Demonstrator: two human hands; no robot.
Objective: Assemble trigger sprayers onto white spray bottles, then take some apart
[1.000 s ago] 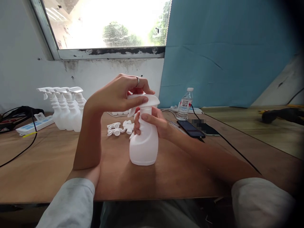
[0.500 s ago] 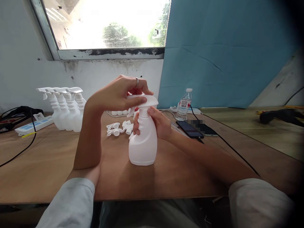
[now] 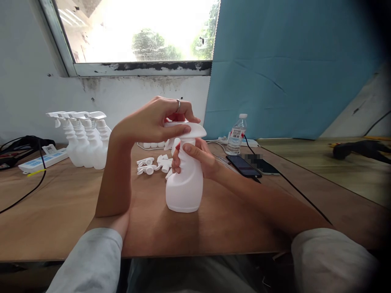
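A white plastic spray bottle (image 3: 184,187) stands upright on the brown table (image 3: 61,211) in front of me. My left hand (image 3: 152,122), a ring on one finger, is closed over the white trigger spray head (image 3: 192,129) sitting on the bottle's neck. My right hand (image 3: 195,156) wraps around the bottle's narrow neck just below the head. Behind the bottle lie several loose white spray heads (image 3: 152,165).
Several finished spray bottles (image 3: 85,140) stand in a row at the back left, by a white power strip (image 3: 39,160) and black cables. A water bottle (image 3: 236,134) and two phones (image 3: 250,166) lie to the right. A black cable runs along the table's right part.
My left hand has turned slightly on the spray head. My right hand's fingers have shifted a little on the neck. The bottle stays in the same spot.
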